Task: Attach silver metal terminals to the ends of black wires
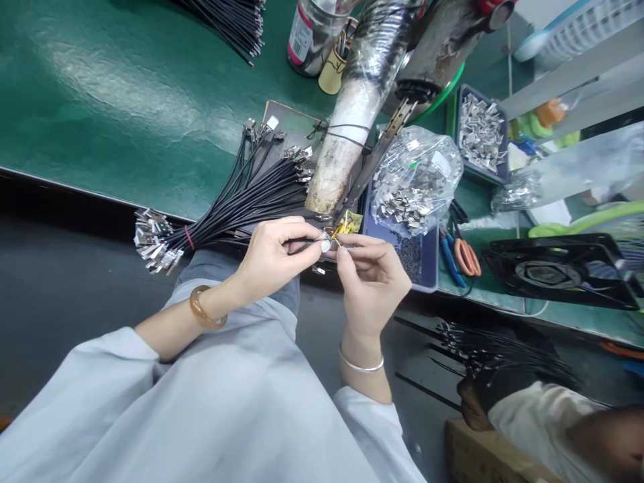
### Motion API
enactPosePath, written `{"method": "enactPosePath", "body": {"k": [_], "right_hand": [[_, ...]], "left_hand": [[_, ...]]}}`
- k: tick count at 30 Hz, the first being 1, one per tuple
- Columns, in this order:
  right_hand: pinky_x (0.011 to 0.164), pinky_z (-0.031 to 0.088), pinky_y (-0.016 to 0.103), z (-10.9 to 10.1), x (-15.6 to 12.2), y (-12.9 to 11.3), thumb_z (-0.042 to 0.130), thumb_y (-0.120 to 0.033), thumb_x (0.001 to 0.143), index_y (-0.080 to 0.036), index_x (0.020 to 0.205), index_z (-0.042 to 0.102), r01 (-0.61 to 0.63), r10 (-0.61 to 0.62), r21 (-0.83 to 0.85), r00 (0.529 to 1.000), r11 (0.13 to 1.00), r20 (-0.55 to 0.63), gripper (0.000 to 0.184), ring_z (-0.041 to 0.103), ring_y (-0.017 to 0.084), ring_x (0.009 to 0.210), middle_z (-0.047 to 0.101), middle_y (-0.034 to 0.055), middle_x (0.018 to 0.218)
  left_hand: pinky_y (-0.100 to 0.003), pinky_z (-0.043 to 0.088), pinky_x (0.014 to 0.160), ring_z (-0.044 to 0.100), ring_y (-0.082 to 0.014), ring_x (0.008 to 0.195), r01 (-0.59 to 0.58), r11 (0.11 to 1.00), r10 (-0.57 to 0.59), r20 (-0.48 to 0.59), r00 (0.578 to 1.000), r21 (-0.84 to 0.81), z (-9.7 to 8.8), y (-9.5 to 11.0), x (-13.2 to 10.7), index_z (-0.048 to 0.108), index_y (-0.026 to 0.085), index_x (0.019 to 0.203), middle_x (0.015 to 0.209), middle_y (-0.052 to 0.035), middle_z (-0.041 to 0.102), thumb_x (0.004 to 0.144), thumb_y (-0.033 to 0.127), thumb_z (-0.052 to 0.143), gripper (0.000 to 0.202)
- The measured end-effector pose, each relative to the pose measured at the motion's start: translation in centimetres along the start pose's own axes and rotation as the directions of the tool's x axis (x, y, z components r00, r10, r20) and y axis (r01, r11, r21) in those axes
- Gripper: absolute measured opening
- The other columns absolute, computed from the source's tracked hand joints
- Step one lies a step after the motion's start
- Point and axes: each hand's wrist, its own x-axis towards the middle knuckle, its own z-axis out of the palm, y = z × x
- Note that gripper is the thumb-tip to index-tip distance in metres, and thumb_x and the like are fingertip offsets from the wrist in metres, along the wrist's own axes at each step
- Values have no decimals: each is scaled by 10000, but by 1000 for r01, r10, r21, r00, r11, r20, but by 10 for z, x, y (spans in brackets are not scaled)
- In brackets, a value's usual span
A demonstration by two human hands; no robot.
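Metal piece (327, 236) is at the front edge of the bench (125, 121), pinched between thumb and index finger of the left hand (276, 253). Thumb and index finger of the right hand (375, 272) come close together just beside it; I cannot tell what is between them. Black cables (251, 198) lie left of the hands, and their banded end reaches over the front edge. To the right, a blue tray (431, 268) stands at this edge, carrying a bag (443, 164) of metal shells; pliers (465, 256) lie just beside the tray.
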Motion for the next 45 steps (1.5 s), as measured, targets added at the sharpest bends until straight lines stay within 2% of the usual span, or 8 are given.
{"method": "enactPosePath", "body": {"k": [3,6,12,16,24,32,45], "right_hand": [[646,648,255,3,0,3,722,-213,850,-206,771,590,-88,88,170,996,982,6,154,757,132,669,759,16,929],[650,645,253,4,0,5,731,-202,833,-203,760,592,-103,107,217,994,971,-5,157,760,133,674,754,14,929],[665,642,266,6,2,3,729,-218,843,-204,771,645,-69,73,108,997,992,-25,112,758,143,736,749,28,945],[686,646,279,7,6,4,723,-224,853,-202,779,661,-37,39,59,999,998,-25,98,755,155,796,751,33,936],[635,615,214,6,14,-2,737,-147,819,-210,768,693,32,-31,29,999,999,-25,93,729,127,800,737,5,855],[648,642,230,-1,10,-3,693,-132,841,-209,757,622,19,-18,-6,998,1000,59,134,738,123,768,749,10,897],[625,619,222,0,8,-3,715,-193,882,-210,775,650,125,-121,-127,992,984,42,126,733,126,791,754,4,872]], "left_hand": [[-207,323,501,437,-76,557,17,1000,-18,-40,999,-18,2,1,2,765,141,741,657,-3,571,804,183,668,123],[-207,337,504,449,-78,559,45,998,-46,-40,998,-42,3,2,4,753,140,731,678,-13,606,798,188,659,126],[-205,350,521,478,-79,581,9,1000,-8,-83,997,7,7,3,6,752,136,749,717,-18,662,813,161,632,138],[-200,352,521,470,-74,575,-28,998,34,-110,993,60,8,3,7,755,135,762,703,-10,650,822,148,629,140],[-177,358,505,482,-74,578,-103,985,121,-126,985,140,7,5,7,743,142,743,674,1,633,832,129,625,148],[-153,414,522,603,-89,650,-19,996,28,-104,994,86,10,5,5,741,125,770,739,-22,707,819,128,625,126],[-136,459,558,647,-93,686,38,998,-32,-102,994,50,11,7,3,741,136,763,754,-8,732,815,157,621,133]]}}
